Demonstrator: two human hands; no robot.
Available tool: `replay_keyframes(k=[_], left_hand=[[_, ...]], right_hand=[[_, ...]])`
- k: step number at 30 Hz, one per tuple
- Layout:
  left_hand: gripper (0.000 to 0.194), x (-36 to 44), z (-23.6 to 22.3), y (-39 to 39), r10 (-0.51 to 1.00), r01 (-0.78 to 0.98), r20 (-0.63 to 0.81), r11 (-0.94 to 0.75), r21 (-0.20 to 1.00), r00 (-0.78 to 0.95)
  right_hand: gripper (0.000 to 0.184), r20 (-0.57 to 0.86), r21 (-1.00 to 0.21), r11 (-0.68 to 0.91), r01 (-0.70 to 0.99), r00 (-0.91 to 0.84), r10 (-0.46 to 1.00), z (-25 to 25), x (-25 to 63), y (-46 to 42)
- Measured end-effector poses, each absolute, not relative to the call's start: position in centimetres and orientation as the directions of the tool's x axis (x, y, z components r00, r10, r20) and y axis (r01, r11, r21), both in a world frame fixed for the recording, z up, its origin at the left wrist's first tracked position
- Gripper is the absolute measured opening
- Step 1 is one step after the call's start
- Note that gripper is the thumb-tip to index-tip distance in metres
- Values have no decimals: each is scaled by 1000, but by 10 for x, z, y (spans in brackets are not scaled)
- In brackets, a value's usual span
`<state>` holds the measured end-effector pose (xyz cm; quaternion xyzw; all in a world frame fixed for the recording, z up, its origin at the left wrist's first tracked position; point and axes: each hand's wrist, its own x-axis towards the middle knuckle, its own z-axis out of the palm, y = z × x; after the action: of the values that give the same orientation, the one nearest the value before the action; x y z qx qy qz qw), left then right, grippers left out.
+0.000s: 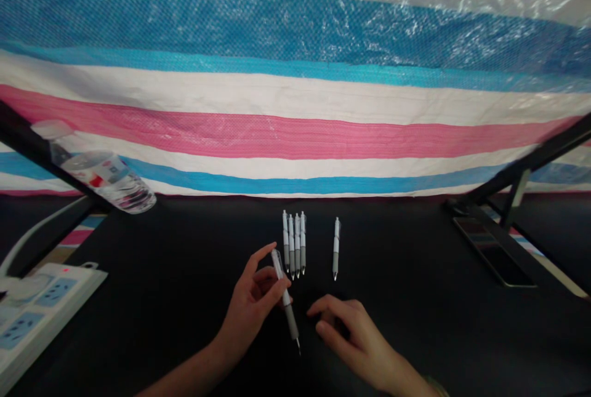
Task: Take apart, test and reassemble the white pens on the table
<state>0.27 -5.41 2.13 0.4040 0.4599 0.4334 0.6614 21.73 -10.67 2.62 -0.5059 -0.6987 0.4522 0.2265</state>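
The left hand [256, 298] grasps a white-and-grey pen [282, 277] above the near middle of the surface [184, 249], its fingers [278, 289] closed around the white barrel and the index fingertip beside the clip end. The thumb crosses the barrel on the near side; the grey grip and metal tip stick out below the fingers, slanting toward the near edge and slightly right. The right hand [351, 335] is empty, its fingers loosely curled with a gap to the thumb, just right of the pen's tip and apart from it. Beyond the hands, four pens [297, 246] lie side by side, tips toward the near edge, and a lone pen [336, 249] lies to their right, pointing the same way. A phone [494, 252] lies near the right edge, a bottle [111, 178] leans at the far left corner, and a power strip [41, 308] is by the left edge.
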Motion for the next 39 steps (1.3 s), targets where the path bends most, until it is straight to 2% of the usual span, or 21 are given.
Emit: replay_keyframes(k=[9, 16, 24, 30, 32, 34, 35, 37, 39], left_hand=[[67, 2, 23, -52, 947, -192, -237, 280, 941, 218], [78, -1, 32, -38, 955, -117, -222, 247, 962, 195], [76, -9, 19, 31, 975, 160, -109, 78, 984, 192], [73, -7, 8, 45, 986, 203, -80, 48, 978, 150], [69, -9, 8, 37, 981, 213, -91, 53, 976, 172], [67, -13, 9, 26, 973, 219, -102, 55, 974, 208], [66, -15, 11, 20, 968, 217, -112, 61, 974, 227], [66, -19, 15, 9, 959, 221, -137, 81, 972, 250], [65, -21, 19, -2, 958, 239, -150, 91, 967, 242]], right_hand=[[29, -110, -872, 102, 479, -394, 912, 23, 217, -107], [28, -82, -891, 102, 442, -378, 922, 20, 216, -102], [29, -44, -909, 106, 403, -345, 937, 16, 215, -102], [27, 46, -876, 171, 451, -275, 960, 17, 221, -99], [25, 127, -815, 235, 529, -233, 964, 18, 225, -96], [22, 224, -706, 320, 632, -229, 947, 17, 230, -93], [24, 270, -627, 366, 687, -249, 930, 15, 233, -91], [40, 326, -413, 442, 796, -324, 888, 10, 236, -87], [54, 334, -193, 469, 862, -391, 857, 3, 239, -84]])
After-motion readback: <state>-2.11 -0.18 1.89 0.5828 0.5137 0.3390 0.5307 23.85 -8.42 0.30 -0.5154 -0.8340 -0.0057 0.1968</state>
